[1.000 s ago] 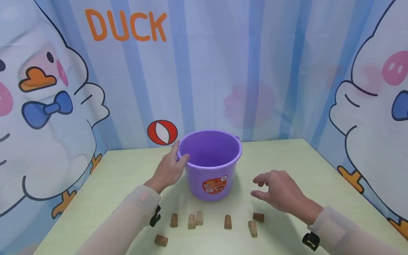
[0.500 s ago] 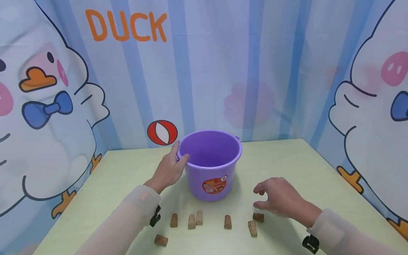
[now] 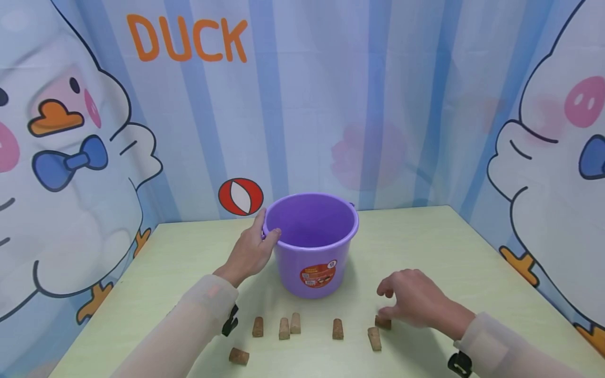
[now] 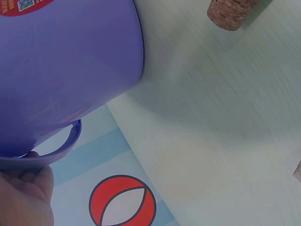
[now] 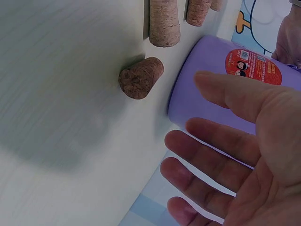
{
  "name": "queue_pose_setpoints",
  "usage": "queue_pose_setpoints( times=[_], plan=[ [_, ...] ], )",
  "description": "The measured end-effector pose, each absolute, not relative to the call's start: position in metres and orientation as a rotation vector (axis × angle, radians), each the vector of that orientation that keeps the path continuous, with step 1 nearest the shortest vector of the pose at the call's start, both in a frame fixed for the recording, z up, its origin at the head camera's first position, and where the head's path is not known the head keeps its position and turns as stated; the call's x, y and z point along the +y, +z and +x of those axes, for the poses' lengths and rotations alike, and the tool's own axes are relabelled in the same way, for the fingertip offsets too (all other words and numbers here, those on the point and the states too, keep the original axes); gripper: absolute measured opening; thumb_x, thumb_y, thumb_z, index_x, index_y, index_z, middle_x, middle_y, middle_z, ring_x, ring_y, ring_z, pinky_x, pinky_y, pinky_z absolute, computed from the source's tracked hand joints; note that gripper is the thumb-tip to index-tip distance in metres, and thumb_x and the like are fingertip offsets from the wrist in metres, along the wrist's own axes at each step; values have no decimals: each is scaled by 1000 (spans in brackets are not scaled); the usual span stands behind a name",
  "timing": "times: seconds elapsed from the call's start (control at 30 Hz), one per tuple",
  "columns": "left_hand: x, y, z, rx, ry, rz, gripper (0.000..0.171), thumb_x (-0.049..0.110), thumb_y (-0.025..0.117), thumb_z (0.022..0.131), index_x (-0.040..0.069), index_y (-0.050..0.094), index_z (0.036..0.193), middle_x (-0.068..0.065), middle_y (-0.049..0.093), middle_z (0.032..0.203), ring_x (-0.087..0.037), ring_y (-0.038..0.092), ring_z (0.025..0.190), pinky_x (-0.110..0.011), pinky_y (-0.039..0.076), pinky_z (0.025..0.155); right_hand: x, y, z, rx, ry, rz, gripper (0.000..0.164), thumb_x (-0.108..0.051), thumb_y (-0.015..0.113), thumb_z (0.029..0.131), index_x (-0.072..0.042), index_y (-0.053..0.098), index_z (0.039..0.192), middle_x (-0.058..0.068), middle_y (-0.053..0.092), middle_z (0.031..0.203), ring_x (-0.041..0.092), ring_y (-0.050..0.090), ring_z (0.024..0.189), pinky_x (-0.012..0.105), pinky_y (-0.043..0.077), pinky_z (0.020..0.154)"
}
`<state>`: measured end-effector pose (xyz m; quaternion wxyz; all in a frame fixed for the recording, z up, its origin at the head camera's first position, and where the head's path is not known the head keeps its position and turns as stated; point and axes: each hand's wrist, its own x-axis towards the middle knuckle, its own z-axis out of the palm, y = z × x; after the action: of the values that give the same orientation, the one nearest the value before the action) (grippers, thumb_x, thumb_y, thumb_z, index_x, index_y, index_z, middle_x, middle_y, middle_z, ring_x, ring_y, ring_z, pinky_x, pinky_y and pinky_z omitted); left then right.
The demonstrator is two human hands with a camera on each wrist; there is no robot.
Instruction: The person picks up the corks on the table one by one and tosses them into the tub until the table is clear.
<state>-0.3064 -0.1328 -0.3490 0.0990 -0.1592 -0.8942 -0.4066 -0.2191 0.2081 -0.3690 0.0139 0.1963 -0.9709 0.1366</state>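
A purple bucket [image 3: 314, 268] with a red label stands upright on the table. My left hand [image 3: 248, 252] grips its left rim, thumb over the edge; in the left wrist view the fingers are at the purple band by the bucket's top [image 4: 61, 153]. To the right, my right hand [image 3: 416, 299] hovers just above a dark cork [image 5: 141, 77] lying on its side, fingers parted and nothing held. That cork is partly covered by the thumb in the head view. A lighter cork [image 3: 374, 338] lies just in front of it.
Several more corks lie in front of the bucket, among them one at centre [image 3: 337, 329], a light pair [image 3: 284, 328] and one nearest the front [image 3: 239, 356]. A printed curtain [image 3: 312, 105] hangs behind the table [image 3: 189, 262].
My right hand has come down and slightly forward toward me, over the dark cork. The left hand and the bucket have stayed in place.
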Motion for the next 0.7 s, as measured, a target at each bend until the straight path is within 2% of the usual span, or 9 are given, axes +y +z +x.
queue_pose_setpoints(
  times=[0.17, 0.47, 0.7],
  plan=[
    [-133, -349, -306, -2645, -1204, -469, 76, 38, 45, 105, 6, 10, 165, -19, 50, 153, -33, 51, 137, -54, 42, 112, 209, -373, -218, -3026, 406, 640, 30, -28, 91, 73, -11, 80, 95, -5, 71, 84, 14, 61, 79, 39, 54, 76],
    [-133, -349, -306, -2642, -1202, -476, 76, 38, 45, 105, 7, 10, 165, -19, 50, 152, -33, 52, 136, -54, 43, 111, 207, -378, -219, -3046, 425, 656, 27, -26, 91, 73, -10, 80, 92, -4, 69, 80, 13, 62, 74, 40, 55, 72],
    [-133, -349, -306, -2642, -1206, -475, 76, 38, 45, 105, 7, 10, 165, -18, 52, 151, -32, 53, 135, -53, 43, 111, 205, -382, -219, -3079, 421, 629, 15, -22, 89, 75, -16, 78, 83, -7, 64, 74, 12, 54, 68, 38, 50, 66]
  ],
)
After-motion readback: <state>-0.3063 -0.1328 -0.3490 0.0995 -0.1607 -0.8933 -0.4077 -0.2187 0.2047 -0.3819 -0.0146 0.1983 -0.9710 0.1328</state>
